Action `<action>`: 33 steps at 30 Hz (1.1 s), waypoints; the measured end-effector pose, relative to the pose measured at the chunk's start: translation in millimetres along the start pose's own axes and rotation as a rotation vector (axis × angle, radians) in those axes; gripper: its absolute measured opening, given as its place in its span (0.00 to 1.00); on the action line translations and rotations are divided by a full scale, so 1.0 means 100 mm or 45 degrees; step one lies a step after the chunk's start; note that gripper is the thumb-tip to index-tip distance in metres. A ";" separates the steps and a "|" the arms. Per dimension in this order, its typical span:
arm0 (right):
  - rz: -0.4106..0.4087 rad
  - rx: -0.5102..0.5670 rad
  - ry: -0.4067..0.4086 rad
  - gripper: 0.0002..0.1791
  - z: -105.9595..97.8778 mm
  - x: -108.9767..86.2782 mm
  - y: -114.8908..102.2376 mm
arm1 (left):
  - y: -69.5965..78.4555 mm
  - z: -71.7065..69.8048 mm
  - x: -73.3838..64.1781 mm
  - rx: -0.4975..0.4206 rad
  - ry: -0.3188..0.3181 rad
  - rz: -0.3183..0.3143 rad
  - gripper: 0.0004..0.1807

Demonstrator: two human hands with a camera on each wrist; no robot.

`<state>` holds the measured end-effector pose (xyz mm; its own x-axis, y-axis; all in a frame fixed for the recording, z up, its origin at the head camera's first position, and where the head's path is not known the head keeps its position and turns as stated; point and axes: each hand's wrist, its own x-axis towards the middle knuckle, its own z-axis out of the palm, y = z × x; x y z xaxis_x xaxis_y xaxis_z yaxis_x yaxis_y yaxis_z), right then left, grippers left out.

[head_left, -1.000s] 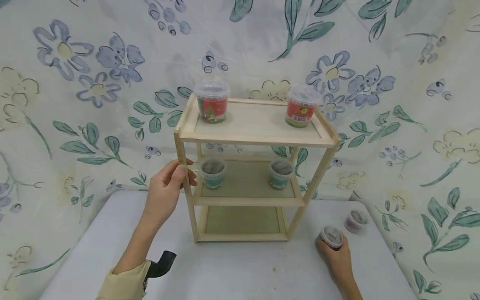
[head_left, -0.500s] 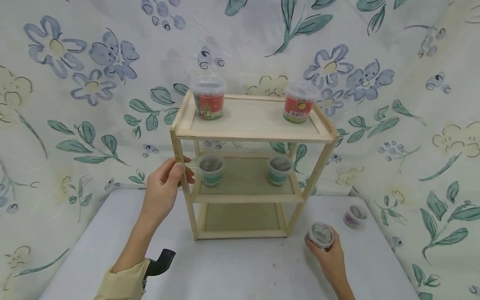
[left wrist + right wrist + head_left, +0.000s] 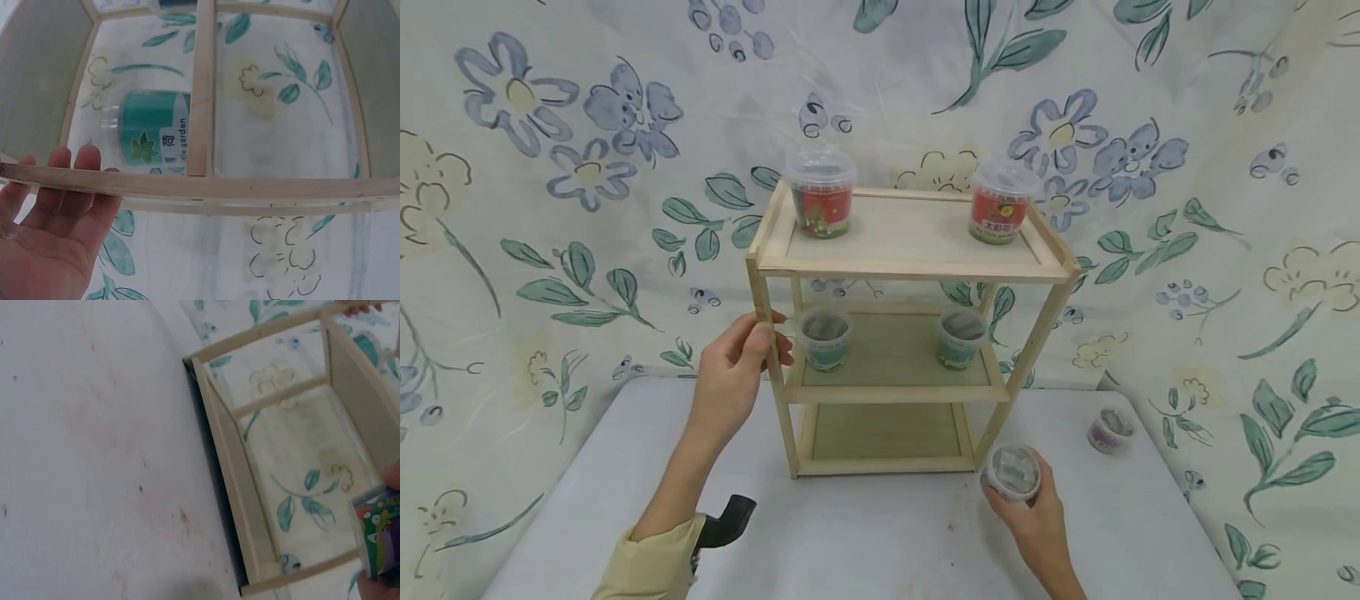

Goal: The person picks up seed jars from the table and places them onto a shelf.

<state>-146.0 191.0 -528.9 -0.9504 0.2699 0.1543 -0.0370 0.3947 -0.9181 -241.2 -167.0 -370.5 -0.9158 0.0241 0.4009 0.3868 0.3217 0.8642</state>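
A three-tier wooden shelf (image 3: 887, 393) stands upright on the white table. My left hand (image 3: 732, 367) grips its front left post (image 3: 762, 302); in the left wrist view the fingers (image 3: 87, 157) wrap over that bar. A clear-lidded plastic cup (image 3: 1013, 472) is held in my right hand (image 3: 1037, 521), just right of the shelf's front right foot. The right wrist view shows this cup's purple and green label (image 3: 382, 534) between thumb and fingers. Two teal cups, the left one (image 3: 824, 354) and the right one (image 3: 958, 352), sit on the middle tier.
On the top tier stand two lidded cups with red labels, one at the left (image 3: 822, 208) and one at the right (image 3: 1000, 215). A small purple cup (image 3: 1108, 432) rests on the table (image 3: 880, 542) at the right. Floral cloth (image 3: 1195, 333) hangs behind.
My right hand has carried the held cup leftward across the table, from near the purple cup to the shelf's right foot. My left hand keeps its grip on the post.
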 end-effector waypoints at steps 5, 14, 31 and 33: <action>-0.108 0.000 -0.037 0.44 0.20 0.00 -0.07 | -0.02 -0.01 0.01 -0.001 0.001 0.006 0.20; -0.145 0.118 -0.157 0.43 0.71 0.09 -0.19 | -0.03 -0.03 0.01 -0.058 -0.014 0.001 0.19; -0.181 0.217 -0.118 0.41 1.63 0.55 -0.46 | -0.02 -0.04 0.00 -0.096 -0.026 -0.002 0.17; -0.159 0.231 -0.124 0.40 1.75 0.58 -0.46 | -0.02 -0.04 0.00 -0.095 -0.027 0.004 0.18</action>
<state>-253.7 34.7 -541.4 -0.9599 0.1397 0.2429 -0.2025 0.2533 -0.9459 -241.8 -171.2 -370.6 -0.9165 0.0450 0.3976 0.3956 0.2504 0.8836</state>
